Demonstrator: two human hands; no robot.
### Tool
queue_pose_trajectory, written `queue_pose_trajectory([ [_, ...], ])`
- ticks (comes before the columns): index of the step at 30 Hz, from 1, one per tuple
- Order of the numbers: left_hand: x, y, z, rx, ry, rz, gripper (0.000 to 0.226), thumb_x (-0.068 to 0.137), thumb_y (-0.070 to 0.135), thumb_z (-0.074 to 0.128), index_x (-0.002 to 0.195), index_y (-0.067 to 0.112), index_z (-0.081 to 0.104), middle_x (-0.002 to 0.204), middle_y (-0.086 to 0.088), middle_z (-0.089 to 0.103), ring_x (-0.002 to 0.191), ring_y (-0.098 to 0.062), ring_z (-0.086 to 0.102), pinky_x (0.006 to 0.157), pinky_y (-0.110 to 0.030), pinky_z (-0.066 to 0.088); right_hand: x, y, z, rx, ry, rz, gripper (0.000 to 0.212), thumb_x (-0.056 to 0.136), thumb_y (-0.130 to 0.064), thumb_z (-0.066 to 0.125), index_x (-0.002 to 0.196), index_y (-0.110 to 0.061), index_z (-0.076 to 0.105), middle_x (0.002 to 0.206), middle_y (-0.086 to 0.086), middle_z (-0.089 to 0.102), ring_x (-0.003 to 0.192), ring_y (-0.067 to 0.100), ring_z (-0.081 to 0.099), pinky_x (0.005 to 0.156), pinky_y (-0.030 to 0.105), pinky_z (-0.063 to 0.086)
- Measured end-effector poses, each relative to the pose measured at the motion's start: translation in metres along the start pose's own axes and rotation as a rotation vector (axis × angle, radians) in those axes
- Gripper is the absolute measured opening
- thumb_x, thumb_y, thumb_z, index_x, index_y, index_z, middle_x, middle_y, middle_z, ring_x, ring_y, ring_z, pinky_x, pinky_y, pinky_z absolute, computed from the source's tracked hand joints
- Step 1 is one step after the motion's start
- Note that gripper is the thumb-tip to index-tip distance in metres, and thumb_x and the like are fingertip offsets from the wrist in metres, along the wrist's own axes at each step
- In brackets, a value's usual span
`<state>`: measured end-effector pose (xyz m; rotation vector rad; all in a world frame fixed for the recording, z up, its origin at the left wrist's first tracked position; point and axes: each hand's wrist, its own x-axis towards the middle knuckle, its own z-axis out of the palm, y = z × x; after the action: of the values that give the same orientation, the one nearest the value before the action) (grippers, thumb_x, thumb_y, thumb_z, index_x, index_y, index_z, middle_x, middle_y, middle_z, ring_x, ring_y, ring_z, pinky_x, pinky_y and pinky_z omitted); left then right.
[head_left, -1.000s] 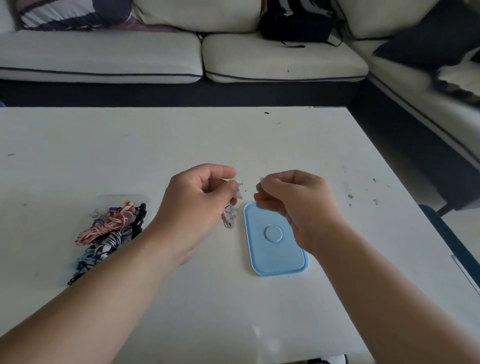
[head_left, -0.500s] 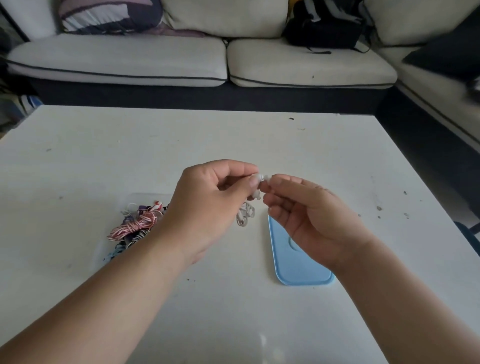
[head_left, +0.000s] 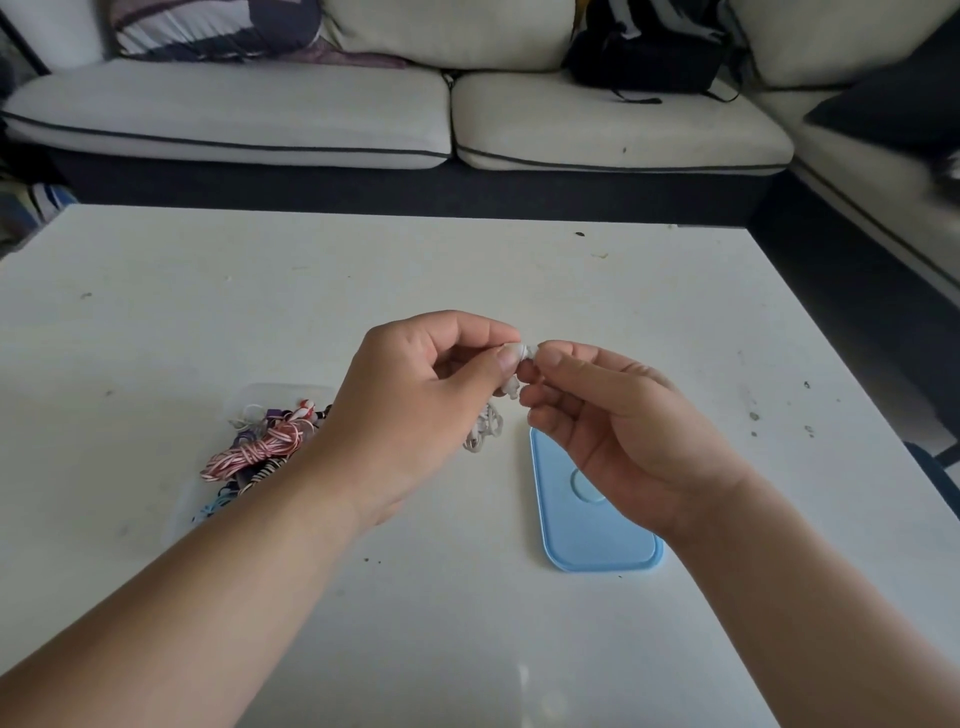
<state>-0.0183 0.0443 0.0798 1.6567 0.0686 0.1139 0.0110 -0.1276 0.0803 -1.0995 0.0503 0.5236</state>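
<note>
The left hand (head_left: 415, 395) and the right hand (head_left: 613, 431) are each pinching, thumb and fingertips closed tight, the bunched top of a thin white cord (head_left: 485, 431), which is hanging over the middle of the table (head_left: 519, 291), just left of the blue lid (head_left: 597, 540), and is probably handling as light, limp and slippery.

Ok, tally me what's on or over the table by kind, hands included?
2 hands: left hand, right hand
1 white cord, pinched by both
1 blue lid
1 clear tub, its coloured cords too tangled to count
Total: 5
</note>
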Motion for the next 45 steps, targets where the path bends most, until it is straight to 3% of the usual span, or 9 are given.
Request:
queue_pose_trajectory([
  [4, 0.0, -0.001, 0.0, -0.007, 0.001, -0.001, 0.01, 0.095, 0.015, 0.073, 0.1, 0.021, 0.078, 0.081, -0.003, 0.079, 0.078, -0.024, 0.074, 0.072, -0.032, 0.059, -0.001, 0.0, 0.0, 0.011, -0.008, -0.006, 0.012, 0.094, -0.008, 0.063, 0.087, -0.005, 0.071, 0.087, 0.011, 0.072, 0.071, 0.015, 0.068, 0.067, 0.023, 0.058],
  [7, 0.0, -0.001, 0.002, -0.011, 0.005, 0.007, 0.01, 0.095, 0.014, 0.072, 0.1, 0.021, 0.079, 0.082, -0.004, 0.079, 0.083, -0.035, 0.072, 0.071, -0.038, 0.06, 0.0, 0.001, 0.0, 0.03, -0.031, -0.003, 0.009, 0.09, -0.011, 0.064, 0.087, -0.005, 0.07, 0.088, 0.01, 0.071, 0.073, 0.015, 0.067, 0.068, 0.023, 0.058],
  [12, 0.0, -0.002, 0.002, -0.005, 0.017, 0.016, 0.01, 0.095, 0.014, 0.073, 0.098, 0.022, 0.078, 0.081, -0.006, 0.078, 0.083, -0.038, 0.07, 0.064, -0.032, 0.06, 0.002, 0.003, -0.001, -0.027, -0.011, -0.056, 0.01, 0.088, -0.011, 0.066, 0.086, -0.004, 0.072, 0.086, 0.012, 0.071, 0.072, 0.017, 0.067, 0.068, 0.024, 0.057],
  [27, 0.002, -0.009, 0.009, -0.057, 0.08, 0.015, 0.009, 0.095, 0.015, 0.073, 0.1, 0.022, 0.078, 0.084, -0.006, 0.079, 0.075, -0.018, 0.073, 0.066, -0.031, 0.062, 0.002, 0.018, 0.009, -0.003, 0.088, -0.192, 0.012, 0.099, -0.004, 0.06, 0.093, 0.003, 0.069, 0.083, 0.013, 0.068, 0.072, 0.02, 0.062, 0.069, 0.027, 0.056],
  [31, 0.003, -0.007, 0.009, -0.127, 0.08, -0.046, 0.011, 0.096, 0.01, 0.071, 0.102, 0.017, 0.077, 0.079, -0.006, 0.078, 0.067, -0.017, 0.068, 0.059, -0.023, 0.058, 0.002, 0.012, 0.007, -0.036, 0.126, -0.193, 0.01, 0.097, -0.002, 0.063, 0.092, 0.002, 0.069, 0.081, 0.014, 0.071, 0.069, 0.021, 0.065, 0.065, 0.028, 0.056],
  [35, 0.004, -0.007, 0.01, -0.185, 0.046, -0.111, 0.01, 0.096, 0.009, 0.07, 0.101, 0.015, 0.077, 0.075, -0.004, 0.074, 0.063, -0.018, 0.064, 0.057, -0.024, 0.055, 0.003, 0.006, 0.003, -0.008, 0.103, -0.14, 0.009, 0.099, -0.006, 0.061, 0.099, 0.0, 0.067, 0.081, 0.015, 0.07, 0.068, 0.023, 0.066, 0.062, 0.03, 0.056],
  [45, 0.003, -0.011, 0.015, -0.221, -0.004, -0.21, 0.012, 0.095, 0.01, 0.072, 0.107, 0.01, 0.076, 0.079, -0.008, 0.074, 0.073, -0.015, 0.068, 0.064, -0.023, 0.052, 0.006, 0.005, -0.012, -0.069, 0.055, 0.0, 0.008, 0.096, -0.009, 0.065, 0.093, -0.006, 0.071, 0.075, 0.008, 0.066, 0.061, 0.017, 0.061, 0.057, 0.026, 0.053],
])
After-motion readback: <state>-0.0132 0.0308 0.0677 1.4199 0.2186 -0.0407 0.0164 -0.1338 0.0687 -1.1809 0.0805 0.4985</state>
